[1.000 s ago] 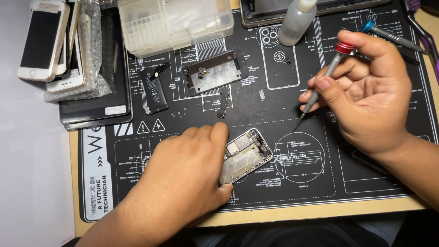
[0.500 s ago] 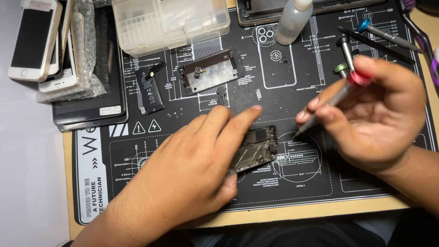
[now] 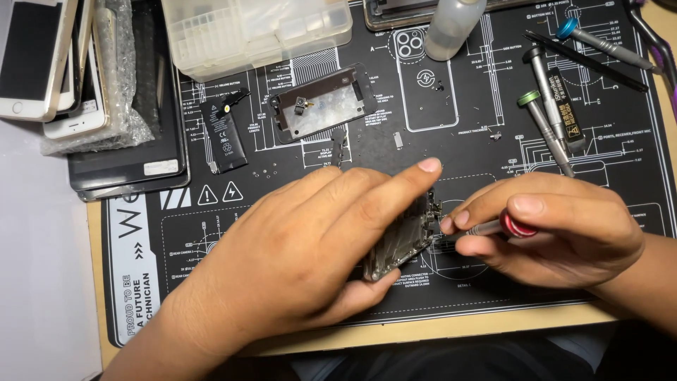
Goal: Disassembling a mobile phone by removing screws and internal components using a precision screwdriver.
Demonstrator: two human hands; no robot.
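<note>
Both the left hand [image 3: 296,247] and the right hand [image 3: 557,229] are bare, without gloves, rings or a watch, the forearms uncovered with no sleeve showing, and the fingernails trimmed short and unpainted.
</note>
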